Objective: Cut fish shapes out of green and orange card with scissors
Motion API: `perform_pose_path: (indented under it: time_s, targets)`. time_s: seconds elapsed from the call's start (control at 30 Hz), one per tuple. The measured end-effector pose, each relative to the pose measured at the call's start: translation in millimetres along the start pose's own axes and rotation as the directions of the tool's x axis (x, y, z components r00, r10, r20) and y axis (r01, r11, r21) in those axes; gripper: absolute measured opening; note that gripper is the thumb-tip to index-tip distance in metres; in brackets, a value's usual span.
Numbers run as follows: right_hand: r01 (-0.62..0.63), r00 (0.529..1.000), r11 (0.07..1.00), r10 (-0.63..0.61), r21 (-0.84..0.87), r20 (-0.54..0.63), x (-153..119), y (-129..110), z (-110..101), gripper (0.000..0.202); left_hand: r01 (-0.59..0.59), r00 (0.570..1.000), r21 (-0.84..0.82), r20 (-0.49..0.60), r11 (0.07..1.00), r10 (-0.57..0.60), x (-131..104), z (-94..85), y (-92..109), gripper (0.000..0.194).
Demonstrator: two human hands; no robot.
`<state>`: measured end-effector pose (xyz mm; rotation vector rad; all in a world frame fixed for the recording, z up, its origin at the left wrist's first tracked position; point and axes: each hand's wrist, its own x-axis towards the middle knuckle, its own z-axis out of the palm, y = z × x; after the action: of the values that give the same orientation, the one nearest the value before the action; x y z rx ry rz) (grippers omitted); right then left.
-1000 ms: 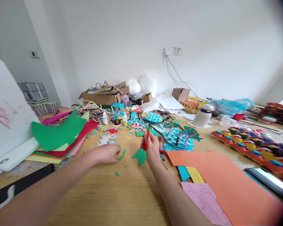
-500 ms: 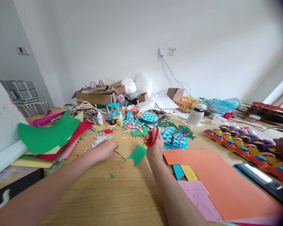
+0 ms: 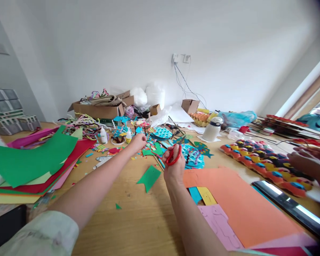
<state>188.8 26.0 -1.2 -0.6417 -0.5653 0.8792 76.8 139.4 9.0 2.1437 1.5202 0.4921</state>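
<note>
My right hand (image 3: 174, 170) is closed round the red handles of a pair of scissors (image 3: 179, 158), the blades pointing away from me. Farther forward and to the left, my left hand (image 3: 138, 143) reaches over the pile of coloured paper scraps. Its fingers are curled together; whatever they may hold is hidden. On the table between my arms lies a green paper piece (image 3: 149, 178) with a notched end. Nearer to me is a small green triangular scrap (image 3: 118, 206). Blue paper discs with curled strips (image 3: 192, 157) sit just beyond the scissors.
Coloured paper sheets (image 3: 29, 160) are stacked at left, near two glue bottles (image 3: 103, 136). Orange paper (image 3: 245, 206) and pink paper with drawn outlines (image 3: 220, 225) lie at right. A painted egg tray (image 3: 266, 167), a phone (image 3: 290, 206) and another person's hand (image 3: 304, 161) are beyond.
My left hand has moved forward and right, to the scrap pile; the thin green strip by its fingers is no longer visible there. The right hand still holds the scissors. The view has turned right.
</note>
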Motion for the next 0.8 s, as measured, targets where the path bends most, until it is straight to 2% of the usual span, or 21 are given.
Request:
perform_pose_path:
  time_s: [0.1, 0.2, 0.27, 0.33, 0.4, 0.47, 0.57, 0.67, 0.8]
  targets:
    - [-0.005, 1.000, 1.000, 0.005, -0.025, -0.012, 3, 1, -2, 0.035, -0.044, 0.999, 0.008, 0.030, 0.999, 0.044, 12, 8.3, 12, 0.034]
    - [-0.006, 1.000, 0.999, 0.005, -0.040, -0.027, 4, 2, -4, 0.035, -0.119, 0.985, 0.049, 0.128, 0.992, 0.112, 12, 16.1, 16, 0.033]
    - [0.000, 1.000, 0.999, 0.000, -0.049, -0.017, 4, 2, -4, 0.035, -0.173, 0.956, 0.073, 0.250, 0.982, 0.150, 5, 21.1, 13, 0.032]
    - [0.004, 1.000, 0.998, -0.003, -0.065, 0.002, 3, 3, -3, 0.035, -0.222, 0.908, 0.078, 0.381, 0.972, 0.177, -3, 25.5, 8, 0.032]
    - [-0.004, 1.000, 0.997, 0.005, -0.080, 0.014, 2, 5, -3, 0.035, -0.267, 0.862, 0.076, 0.465, 0.961, 0.203, -12, 29.2, 3, 0.030]
    - [-0.023, 0.999, 0.996, 0.025, -0.089, 0.025, 0, 7, -2, 0.035, -0.306, 0.839, 0.073, 0.492, 0.949, 0.232, -19, 32.4, 0, 0.026]
    - [-0.045, 0.998, 0.993, 0.051, -0.111, 0.044, -1, 10, -2, 0.035, -0.320, 0.833, 0.068, 0.495, 0.945, 0.247, -22, 36.5, 0, 0.027]
    - [-0.059, 0.996, 0.989, 0.067, -0.138, 0.054, -2, 13, -3, 0.037, -0.289, 0.832, 0.037, 0.503, 0.956, 0.232, -21, 39.8, 1, 0.020]
    - [-0.053, 0.995, 0.984, 0.066, -0.172, 0.069, 0, 16, -5, 0.039, -0.217, 0.849, -0.064, 0.481, 0.974, 0.221, -20, 42.1, -1, 0.027]
